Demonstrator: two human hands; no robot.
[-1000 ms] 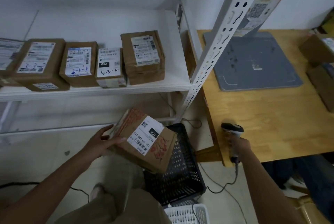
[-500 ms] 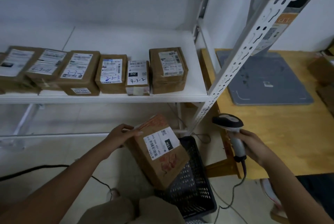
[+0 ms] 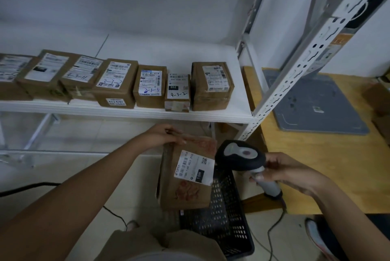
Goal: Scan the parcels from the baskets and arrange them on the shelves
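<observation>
White shelf (image 3: pixel 126 111), brown cardboard boxes (image 3: pixel 116 83) aligned; left hand (image 3: pixel 166 136) grips labelled brown parcel (image 3: pixel 185 191) above black plastic basket (image 3: pixel 223 218), right hand (image 3: pixel 289 172) clasps black scanner (image 3: pixel 240 155).

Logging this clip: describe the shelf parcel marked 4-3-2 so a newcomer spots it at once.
Look at the white shelf with its row of brown parcels. Second from the row's right end, beside the taller end box, sits the 4-3-2 parcel. It is narrower than both neighbours, its label bearing a black 032 patch above the handwriting.
</observation>
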